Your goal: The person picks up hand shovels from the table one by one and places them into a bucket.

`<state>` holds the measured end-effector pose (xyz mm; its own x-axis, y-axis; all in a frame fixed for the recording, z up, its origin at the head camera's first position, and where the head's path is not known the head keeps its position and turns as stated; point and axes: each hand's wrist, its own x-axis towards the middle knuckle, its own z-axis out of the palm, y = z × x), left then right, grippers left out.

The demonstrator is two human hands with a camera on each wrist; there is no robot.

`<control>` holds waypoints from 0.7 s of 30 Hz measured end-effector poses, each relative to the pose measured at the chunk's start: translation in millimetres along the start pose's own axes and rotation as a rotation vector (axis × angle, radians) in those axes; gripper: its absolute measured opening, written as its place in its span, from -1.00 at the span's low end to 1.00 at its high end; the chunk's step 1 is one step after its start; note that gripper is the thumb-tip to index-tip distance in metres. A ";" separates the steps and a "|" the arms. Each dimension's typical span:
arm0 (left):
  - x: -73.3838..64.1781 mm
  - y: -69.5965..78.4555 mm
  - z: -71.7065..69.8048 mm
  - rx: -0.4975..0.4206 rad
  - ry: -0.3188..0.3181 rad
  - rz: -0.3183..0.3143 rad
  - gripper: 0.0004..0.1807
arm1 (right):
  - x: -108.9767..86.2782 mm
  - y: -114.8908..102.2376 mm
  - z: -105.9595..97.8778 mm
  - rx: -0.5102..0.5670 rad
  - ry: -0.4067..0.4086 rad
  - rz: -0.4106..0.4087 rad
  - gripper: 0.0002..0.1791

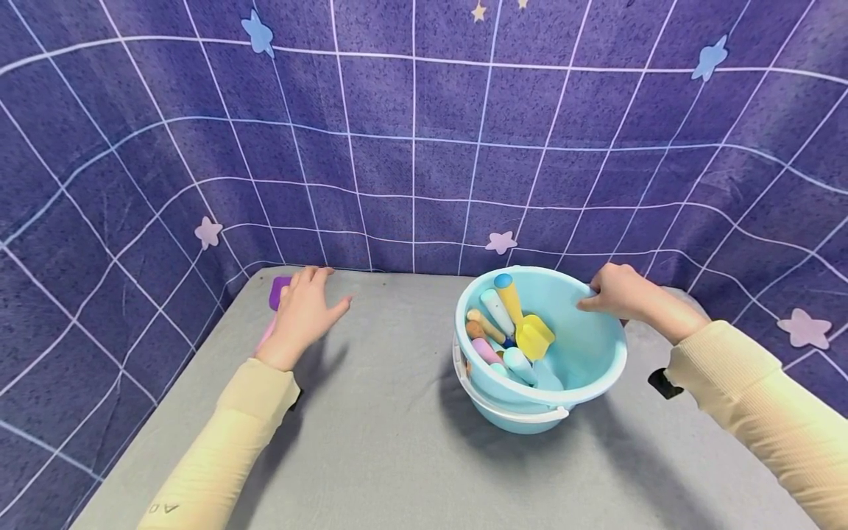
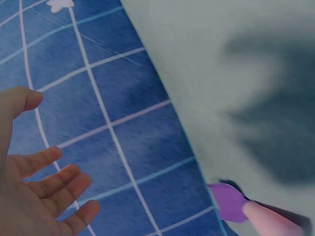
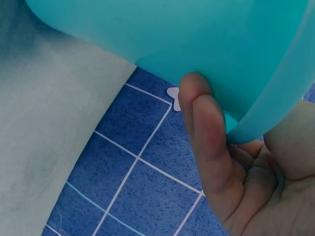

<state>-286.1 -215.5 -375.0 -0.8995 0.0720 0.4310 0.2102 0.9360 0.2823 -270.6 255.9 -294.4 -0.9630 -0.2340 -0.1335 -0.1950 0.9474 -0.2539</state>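
A light blue bucket with a white handle tilts over the table toward the left. My right hand grips its rim on the right side, thumb inside and fingers against the outer wall. Inside lie a yellow toy shovel with a blue-tipped handle and several pastel-handled toys, partly hidden by one another. My left hand hovers at the left with spread fingers and holds nothing. Below it lies a purple toy shovel with a pink handle, partly covered by the hand in the head view.
A grey cloth covers the table. Purple-blue curtain fabric with a grid and stars surrounds its back and sides. Shadows of the bucket and both arms fall on the cloth.
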 end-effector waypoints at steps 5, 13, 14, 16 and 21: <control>-6.0 -20.0 6.4 -0.019 -0.016 -0.049 -0.28 | -0.1 -0.5 0.0 -0.008 0.008 -0.003 -0.55; -19.3 -50.9 16.3 0.000 -0.075 -0.109 -0.21 | 0.2 -0.2 1.2 -0.008 0.010 -0.007 -0.58; -20.8 -54.9 17.2 0.005 -0.087 -0.116 -0.20 | 0.4 -0.3 1.2 -0.010 0.012 -0.008 -0.57; -23.4 -63.5 18.6 0.019 -0.113 -0.132 -0.18 | 0.5 -0.5 1.2 -0.009 0.012 -0.005 -0.57; -29.2 -79.9 19.6 0.059 -0.184 -0.176 -0.14 | 0.2 -0.9 1.3 -0.001 0.003 0.012 -0.58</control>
<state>-284.1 -285.6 -426.9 -0.9758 -0.0379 0.2152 0.0261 0.9577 0.2867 -270.4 254.7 -295.4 -0.9659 -0.2217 -0.1341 -0.1832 0.9503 -0.2516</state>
